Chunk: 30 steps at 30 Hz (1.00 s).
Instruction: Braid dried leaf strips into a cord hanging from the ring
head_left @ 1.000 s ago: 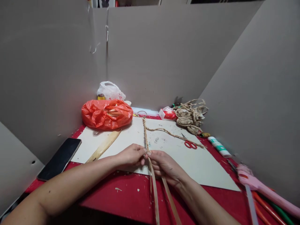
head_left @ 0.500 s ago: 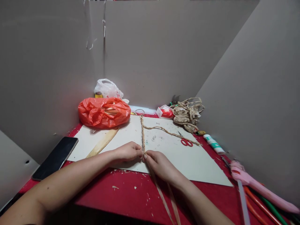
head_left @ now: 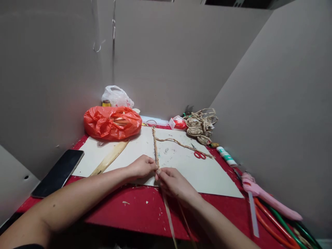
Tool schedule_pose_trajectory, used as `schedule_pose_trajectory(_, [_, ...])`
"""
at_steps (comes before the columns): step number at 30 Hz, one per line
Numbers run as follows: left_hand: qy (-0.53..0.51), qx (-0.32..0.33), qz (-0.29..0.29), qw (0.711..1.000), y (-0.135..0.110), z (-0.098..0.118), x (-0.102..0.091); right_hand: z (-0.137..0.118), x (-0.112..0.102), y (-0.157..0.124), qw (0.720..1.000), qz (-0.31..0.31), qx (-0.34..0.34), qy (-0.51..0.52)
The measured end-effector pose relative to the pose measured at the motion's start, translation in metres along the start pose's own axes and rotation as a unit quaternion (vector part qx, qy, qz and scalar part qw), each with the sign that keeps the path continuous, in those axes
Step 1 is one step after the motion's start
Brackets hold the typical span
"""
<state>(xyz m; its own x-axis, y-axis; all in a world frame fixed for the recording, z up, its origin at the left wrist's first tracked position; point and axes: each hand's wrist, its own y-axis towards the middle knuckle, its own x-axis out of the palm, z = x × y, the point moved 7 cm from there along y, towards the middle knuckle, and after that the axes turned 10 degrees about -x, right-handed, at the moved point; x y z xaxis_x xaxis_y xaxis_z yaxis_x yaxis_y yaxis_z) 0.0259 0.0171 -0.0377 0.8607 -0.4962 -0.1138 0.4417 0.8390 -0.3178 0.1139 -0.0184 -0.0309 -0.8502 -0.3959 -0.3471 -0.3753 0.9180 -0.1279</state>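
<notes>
A tan braided cord [head_left: 156, 147] runs from a thin metal ring [head_left: 151, 123] at the back of the white board [head_left: 220, 180] toward me. My left hand [head_left: 144, 166] is closed on the cord's near end, thumb and fingers pinched. Right against it, my right hand [head_left: 171, 178] pinches the same end. Flat loose strands [head_left: 168, 214] hang from under my right hand over the front edge of the table. A thinner twisted cord [head_left: 178, 142] branches off to the right, its far part lying by red-handled scissors [head_left: 199, 154]. The fingertips hide the exact point of the grip.
An orange plastic bag [head_left: 111, 126] and a tan dried strip [head_left: 110, 157] lie left, with a phone [head_left: 58, 173] beyond. Coiled cord bundles [head_left: 198, 126], a white-and-green tube [head_left: 227, 156] and a pink glue gun [head_left: 269, 199] line the right. Grey panels [head_left: 166, 62] enclose the red-covered table.
The view has shifted slightly, moving most things a little left. Both hands stay pinched at the cord's end, my right fingers a bit changed. The loose strands hang closer together and farther left.
</notes>
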Motion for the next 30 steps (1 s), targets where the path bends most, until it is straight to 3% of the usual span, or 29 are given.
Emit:
schedule_pose_trajectory(3, [-0.045,-0.034,-0.01,0.998,-0.004,-0.002,0.003,0.003,0.008,-0.003,0.999,0.033,0.005,-0.024])
schedule_pose_trajectory(8, [-0.078,-0.046,0.017,0.996,-0.008,0.0,0.002,-0.009,0.008,-0.014,0.962,0.067,-0.084,-0.25])
schedule_pose_trajectory(10, [-0.085,-0.045,0.022,0.995,-0.009,-0.001,0.001,-0.017,0.012,-0.026,0.942,0.035,-0.113,-0.313])
schedule_pose_trajectory(12, [-0.083,-0.05,0.018,0.995,-0.009,-0.001,0.001,-0.025,0.017,-0.04,0.937,-0.042,-0.134,-0.319])
schedule_pose_trajectory(14, [-0.084,-0.055,0.005,0.995,-0.009,-0.001,0.002,-0.03,0.013,-0.05,0.943,-0.103,-0.13,-0.288])
schedule_pose_trajectory(15, [-0.087,-0.056,-0.004,0.995,-0.009,-0.001,0.002,-0.033,0.004,-0.05,0.951,-0.09,-0.122,-0.271])
schedule_pose_trajectory(18, [-0.095,-0.061,-0.026,0.993,-0.01,0.001,0.002,-0.037,-0.038,-0.036,0.968,0.076,-0.12,-0.205])
schedule_pose_trajectory(20, [-0.097,-0.061,-0.035,0.993,-0.011,0.002,0.003,-0.029,-0.047,-0.02,0.98,0.114,-0.119,-0.113])
schedule_pose_trajectory(22, [-0.098,-0.054,-0.052,0.992,-0.012,0.004,0.005,-0.013,-0.034,-0.004,0.996,0.057,-0.068,0.016])
schedule_pose_trajectory(25, [-0.093,-0.044,-0.055,0.993,-0.014,0.007,0.005,0.001,-0.009,0.007,0.986,-0.03,0.011,0.162])
schedule_pose_trajectory(30, [-0.043,-0.017,-0.027,0.999,-0.012,0.009,0.003,0.008,-0.011,0.012,0.985,-0.053,0.034,0.162])
